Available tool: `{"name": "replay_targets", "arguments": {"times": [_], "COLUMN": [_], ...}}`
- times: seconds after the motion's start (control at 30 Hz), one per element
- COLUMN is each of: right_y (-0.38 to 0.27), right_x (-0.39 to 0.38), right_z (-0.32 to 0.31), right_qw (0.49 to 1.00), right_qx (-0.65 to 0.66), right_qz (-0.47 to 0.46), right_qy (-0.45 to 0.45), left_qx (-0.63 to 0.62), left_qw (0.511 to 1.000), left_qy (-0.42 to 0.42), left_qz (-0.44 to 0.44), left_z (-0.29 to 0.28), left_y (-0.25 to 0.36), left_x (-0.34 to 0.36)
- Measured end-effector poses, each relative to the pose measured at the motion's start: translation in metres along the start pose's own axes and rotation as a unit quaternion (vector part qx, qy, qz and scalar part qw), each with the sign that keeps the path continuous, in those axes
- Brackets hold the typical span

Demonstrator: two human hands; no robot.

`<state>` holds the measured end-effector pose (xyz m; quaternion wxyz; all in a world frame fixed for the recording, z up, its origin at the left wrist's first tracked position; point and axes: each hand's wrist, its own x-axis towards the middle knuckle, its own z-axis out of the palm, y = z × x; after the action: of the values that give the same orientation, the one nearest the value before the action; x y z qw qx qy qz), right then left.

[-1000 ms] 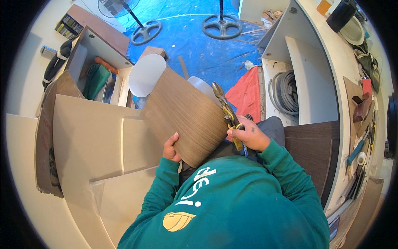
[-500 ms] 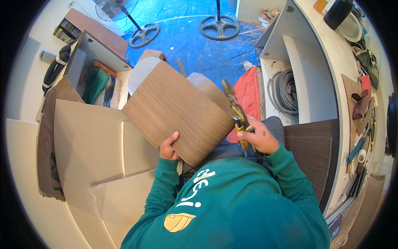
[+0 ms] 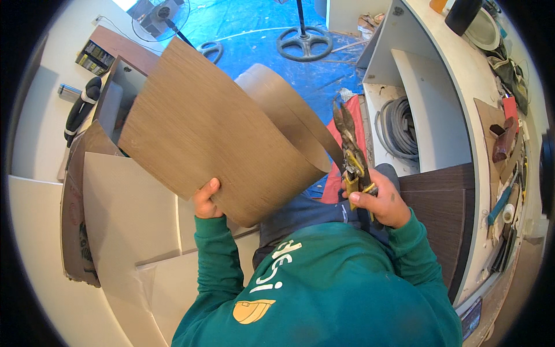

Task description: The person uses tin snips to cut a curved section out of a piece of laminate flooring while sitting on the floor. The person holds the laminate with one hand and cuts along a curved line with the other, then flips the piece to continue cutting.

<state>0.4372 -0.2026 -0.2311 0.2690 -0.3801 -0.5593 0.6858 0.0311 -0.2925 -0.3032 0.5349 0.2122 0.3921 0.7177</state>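
Observation:
My left hand (image 3: 207, 199) grips the near-left edge of a wood-grain laminate sheet (image 3: 208, 127), thumb on top and the other fingers hidden beneath. The thin brown sheet is held up in front of me, and its right part curls back on itself. In my right hand (image 3: 381, 199) is a pair of tin snips (image 3: 352, 153) with worn blades and yellow-and-black handles. Their blades point up and away, just right of the curl, and look closed or nearly so. Whether the blades touch the sheet I cannot tell.
Beige panels (image 3: 133, 202) lean at the left beside torn cardboard (image 3: 78, 231). An open cabinet (image 3: 433, 98) on the right holds a coiled grey hose (image 3: 398, 128). Tools, including a wooden hand plane (image 3: 505, 140), lie on its top. Blue sheeting (image 3: 248, 34) covers the floor under a fan stand (image 3: 304, 44).
The laminate sheet has risen and swung left, showing more of its curled part. My left hand has moved left and slightly up with it. The snips have shifted right and stand more upright.

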Motion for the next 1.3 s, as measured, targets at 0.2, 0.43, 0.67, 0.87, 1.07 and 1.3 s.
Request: {"name": "replay_targets", "arguments": {"times": [0.2, 0.43, 0.67, 0.87, 1.07, 1.3], "right_y": [0.002, 0.004, -0.003, 0.004, 0.002, -0.001], "right_x": [0.001, 0.000, 0.002, 0.001, 0.002, -0.002], "right_z": [-0.003, -0.001, -0.004, -0.005, -0.003, 0.003], "right_qw": [0.992, 0.990, 0.999, 0.999, 0.995, 0.994], "right_qx": [-0.107, -0.128, 0.000, -0.042, -0.066, -0.076], "right_qz": [-0.043, -0.051, 0.023, 0.005, -0.030, -0.053], "right_qy": [-0.047, -0.043, -0.023, -0.034, -0.065, -0.056], "left_qx": [0.021, 0.051, 0.082, 0.049, 0.069, 0.038], "left_qw": [0.997, 0.995, 0.995, 0.999, 0.997, 0.999], "left_qy": [-0.030, -0.015, 0.007, -0.001, 0.022, 0.021], "left_qz": [0.063, 0.087, 0.054, 0.006, 0.008, 0.013], "left_z": [0.020, 0.034, 0.027, 0.018, 0.022, 0.028], "left_y": [0.040, 0.059, 0.046, 0.035, 0.030, 0.034], "left_x": [-0.006, -0.015, -0.034, -0.038, -0.044, -0.042]}}
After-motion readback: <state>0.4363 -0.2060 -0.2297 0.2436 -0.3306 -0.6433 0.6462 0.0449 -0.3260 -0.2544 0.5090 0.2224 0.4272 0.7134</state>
